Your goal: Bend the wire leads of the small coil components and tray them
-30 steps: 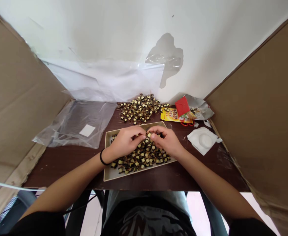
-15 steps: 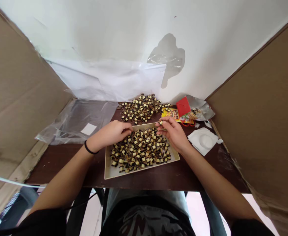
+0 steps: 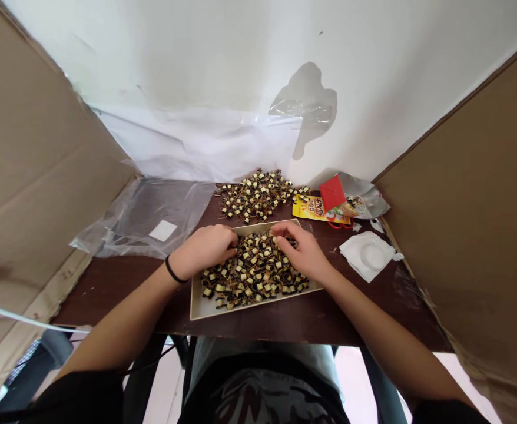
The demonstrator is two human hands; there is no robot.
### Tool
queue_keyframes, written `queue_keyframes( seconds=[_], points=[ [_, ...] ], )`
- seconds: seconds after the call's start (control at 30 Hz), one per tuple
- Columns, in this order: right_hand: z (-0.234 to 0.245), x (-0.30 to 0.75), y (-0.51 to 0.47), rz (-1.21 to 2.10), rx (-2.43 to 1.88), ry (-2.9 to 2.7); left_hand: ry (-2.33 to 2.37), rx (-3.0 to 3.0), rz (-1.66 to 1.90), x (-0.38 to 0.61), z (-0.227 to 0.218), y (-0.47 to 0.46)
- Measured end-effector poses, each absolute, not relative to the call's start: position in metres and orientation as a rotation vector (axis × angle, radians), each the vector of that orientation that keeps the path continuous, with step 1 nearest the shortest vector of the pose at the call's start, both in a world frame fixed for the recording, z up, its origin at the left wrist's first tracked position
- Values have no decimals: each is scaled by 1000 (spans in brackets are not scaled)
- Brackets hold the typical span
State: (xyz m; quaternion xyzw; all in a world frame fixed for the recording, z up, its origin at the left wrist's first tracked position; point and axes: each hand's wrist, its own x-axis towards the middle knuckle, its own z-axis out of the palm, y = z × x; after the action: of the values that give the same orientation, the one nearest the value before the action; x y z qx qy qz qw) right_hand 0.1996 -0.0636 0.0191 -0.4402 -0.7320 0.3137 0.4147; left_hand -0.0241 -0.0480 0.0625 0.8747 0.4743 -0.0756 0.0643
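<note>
A shallow cream tray [image 3: 194, 309] holds a heap of small parts [image 3: 249, 268] with pale yellow blocks, black ends and thin brownish wires. My left hand [image 3: 212, 248], a black band on its wrist, is over the tray's left side. Its fingers are curled together, and what they hold, if anything, is hidden. Over the right part of the heap, my right hand [image 3: 305, 253] bends down with thumb and forefinger apart; I see no part held between them. Behind the tray lies a second pile of the same parts [image 3: 258, 194].
Clear plastic sheeting [image 3: 152, 206] with a white paper square [image 3: 163, 230] lies at left. On the right are a yellow packet [image 3: 307, 207], a red packet [image 3: 332, 193], red scissor handles [image 3: 341, 225] and white tissue [image 3: 367, 254]. Cardboard walls [image 3: 470, 194] flank the table.
My right hand has come down from the tray's far right corner onto the heap; the small part at its fingertips no longer shows there. My left hand has shifted slightly nearer and stays curled.
</note>
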Motion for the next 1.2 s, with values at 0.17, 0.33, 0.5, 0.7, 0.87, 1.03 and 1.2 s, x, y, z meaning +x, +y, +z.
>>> queue_keyframes(
  seconds=[0.17, 0.33, 0.5, 0.7, 0.87, 1.03, 1.2],
  points=[
    [19, 199, -64, 667, -1105, -1902, 1363, 2536, -35, -31, 69, -42],
    [19, 199, -65, 611, -1116, -1918, 1335, 2039, 551, -32, 86, -43],
    [24, 198, -69, 532, -1050, -1919, 875, 905, 742, -7, 75, -52],
    [29, 197, -76, 425, -903, -1954, 816, 640, 638, 9, 59, -59],
    [31, 195, -78, 276, -826, -1946, 841, 745, 559, 7, 59, -65],
    [34, 192, -80, 217, -765, -1945, 832, 803, 531, 8, 58, -66],
    [36, 190, -83, 217, -765, -1948, 834, 822, 507, 9, 59, -67]
  ],
)
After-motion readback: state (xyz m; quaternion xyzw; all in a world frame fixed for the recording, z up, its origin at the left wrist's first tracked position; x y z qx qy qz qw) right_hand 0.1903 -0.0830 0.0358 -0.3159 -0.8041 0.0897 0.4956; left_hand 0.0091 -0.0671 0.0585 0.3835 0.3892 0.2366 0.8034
